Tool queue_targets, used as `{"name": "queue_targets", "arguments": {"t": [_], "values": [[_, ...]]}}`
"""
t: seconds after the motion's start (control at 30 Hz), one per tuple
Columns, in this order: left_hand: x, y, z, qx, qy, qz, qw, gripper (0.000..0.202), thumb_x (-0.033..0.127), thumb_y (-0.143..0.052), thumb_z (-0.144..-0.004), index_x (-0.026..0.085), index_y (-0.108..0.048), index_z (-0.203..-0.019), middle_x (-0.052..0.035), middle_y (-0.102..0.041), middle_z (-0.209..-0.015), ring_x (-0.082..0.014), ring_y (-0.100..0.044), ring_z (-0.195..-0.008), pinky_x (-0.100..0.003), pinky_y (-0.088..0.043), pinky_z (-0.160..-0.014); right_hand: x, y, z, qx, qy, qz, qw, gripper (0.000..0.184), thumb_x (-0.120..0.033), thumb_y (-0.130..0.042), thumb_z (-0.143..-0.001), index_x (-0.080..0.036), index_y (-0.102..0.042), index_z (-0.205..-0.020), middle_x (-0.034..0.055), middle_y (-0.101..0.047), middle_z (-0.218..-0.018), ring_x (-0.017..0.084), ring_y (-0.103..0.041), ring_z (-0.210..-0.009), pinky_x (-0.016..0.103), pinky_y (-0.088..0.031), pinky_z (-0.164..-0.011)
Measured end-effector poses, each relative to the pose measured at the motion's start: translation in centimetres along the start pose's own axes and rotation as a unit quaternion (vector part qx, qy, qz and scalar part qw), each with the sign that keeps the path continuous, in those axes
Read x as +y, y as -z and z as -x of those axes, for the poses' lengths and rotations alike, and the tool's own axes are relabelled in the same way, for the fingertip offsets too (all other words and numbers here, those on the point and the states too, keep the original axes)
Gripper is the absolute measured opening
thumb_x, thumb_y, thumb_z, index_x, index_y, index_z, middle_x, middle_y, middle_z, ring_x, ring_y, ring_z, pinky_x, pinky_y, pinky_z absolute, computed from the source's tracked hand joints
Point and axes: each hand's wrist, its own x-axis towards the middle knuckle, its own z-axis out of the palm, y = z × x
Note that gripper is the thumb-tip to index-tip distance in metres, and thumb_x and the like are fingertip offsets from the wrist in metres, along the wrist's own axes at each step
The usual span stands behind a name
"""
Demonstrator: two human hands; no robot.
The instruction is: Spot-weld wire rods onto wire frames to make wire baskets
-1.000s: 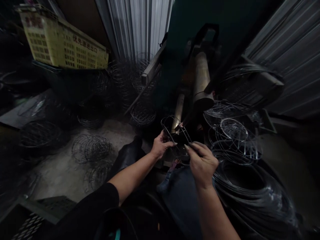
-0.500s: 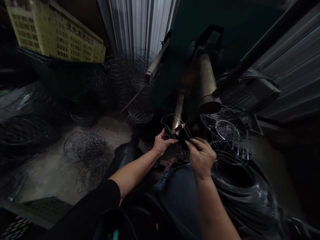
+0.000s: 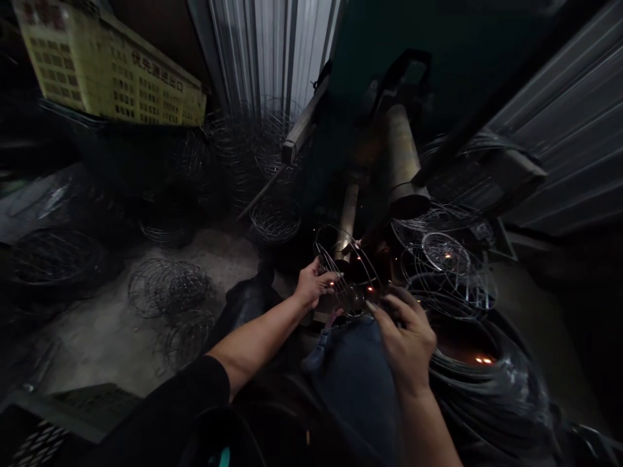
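Observation:
A round wire frame (image 3: 341,275) of thin bent rods sits under the end of a brass-coloured rod (image 3: 347,220) on the machine. My left hand (image 3: 311,284) is closed on the frame's left side, thumb up and fingers along the wires. To the right of the frame, my right hand (image 3: 409,334) has curled, slightly blurred fingers; what lies between them, if anything, is hidden. Small orange sparks (image 3: 371,288) fly about the frame. A thicker metal cylinder (image 3: 405,159) juts out above, to the right of the rod.
At right lies a large coil of wire (image 3: 506,389), with wire frames (image 3: 445,259) above it. More wire frames (image 3: 168,285) rest on the floor at left. A yellow crate (image 3: 121,78) stands upper left. A wooden-looking bar (image 3: 304,126) slants beside the machine. Blue cloth (image 3: 350,383) covers my lap.
Sparks have appeared around the frame and over the wire coil. My right hand has shifted right and down, away from the frame's upper edge. My left hand stays nearly in place.

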Motion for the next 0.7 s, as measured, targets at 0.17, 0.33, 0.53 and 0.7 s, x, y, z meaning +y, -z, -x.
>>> {"name": "queue_targets", "arguments": {"t": [0.17,0.33,0.53,0.7], "values": [[0.0,0.3,-0.3,0.013,0.056,0.014,0.998,0.045,0.03,-0.08,-0.055,0.019,-0.061,-0.094,0.0008,-0.059,-0.076,-0.0116,-0.053,-0.063,-0.034,-0.049,-0.063,0.1,-0.9,-0.5,-0.02,0.033,-0.025,0.999,0.018,-0.035,-0.066,-0.081,-0.018,-0.074,-0.081,0.0081,-0.072,-0.091,0.022,-0.067,-0.085,0.035,-0.054,-0.079],[0.2,0.4,-1.4,0.01,0.079,0.014,0.997,0.042,0.035,-0.079,-0.055,0.019,-0.06,-0.089,0.0001,-0.057,-0.072,-0.0126,-0.053,-0.06,-0.033,-0.049,-0.059,-0.8,-1.8,-3.3,-0.044,0.038,-0.01,0.998,0.018,-0.032,-0.062,-0.082,-0.019,-0.072,-0.077,0.0071,-0.071,-0.086,0.022,-0.066,-0.08,0.034,-0.054,-0.076],[0.6,0.3,-1.9,0.031,0.085,0.027,0.996,0.042,0.035,-0.081,-0.052,0.018,-0.058,-0.082,-0.0004,-0.057,-0.072,-0.0141,-0.054,-0.06,-0.034,-0.05,-0.056,-0.9,-2.5,-4.7,-0.049,0.033,0.001,0.998,0.019,-0.034,-0.061,-0.079,-0.019,-0.07,-0.073,0.0071,-0.071,-0.082,0.022,-0.066,-0.077,0.034,-0.052,-0.073],[0.6,0.1,-1.8,0.035,0.103,0.023,0.994,0.041,0.036,-0.081,-0.054,0.016,-0.061,-0.085,-0.0016,-0.057,-0.071,-0.0145,-0.055,-0.059,-0.033,-0.049,-0.055,-0.9,-2.6,-5.0,-0.04,0.028,0.005,0.999,0.021,-0.037,-0.061,-0.08,-0.019,-0.07,-0.074,0.0073,-0.071,-0.083,0.022,-0.065,-0.077,0.035,-0.052,-0.074]]}}
